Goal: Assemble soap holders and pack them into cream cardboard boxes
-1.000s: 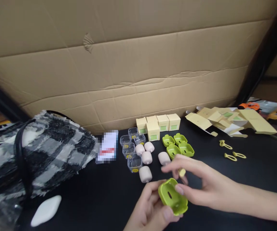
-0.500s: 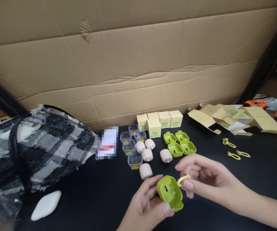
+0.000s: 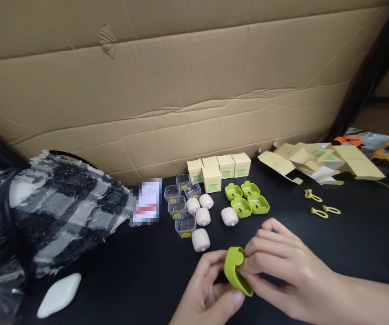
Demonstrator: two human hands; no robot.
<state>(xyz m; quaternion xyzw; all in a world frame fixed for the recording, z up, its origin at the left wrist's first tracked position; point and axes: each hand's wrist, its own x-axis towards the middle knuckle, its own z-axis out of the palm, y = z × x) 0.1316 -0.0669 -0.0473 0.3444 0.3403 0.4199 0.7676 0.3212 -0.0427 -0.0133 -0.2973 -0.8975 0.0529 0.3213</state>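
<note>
**Green shell pinched between both hands**

Held low and in front of the four green shells (image 3: 247, 197) on the black table (image 3: 350, 243): one more green shell (image 3: 234, 271), turned edge-on. Gripped from below by the left hand (image 3: 208, 293), thumb against its lower rim, fingers curled behind. Pressed from the right by the right hand (image 3: 282, 266), fingertips closed on its upper edge. Both hands clenched on the same piece.

Left of the four green shells: pink rounded pieces (image 3: 201, 216), then clear cups (image 3: 180, 205). Behind them: a row of small cream boxes (image 3: 219, 167) against the cardboard wall (image 3: 181, 90). Right of them: yellow loops (image 3: 319, 205) and a heap of flat cartons (image 3: 316, 160). Far left of them: a black-and-white plaid bag (image 3: 45, 212) and a white oval piece (image 3: 59, 295).
</note>
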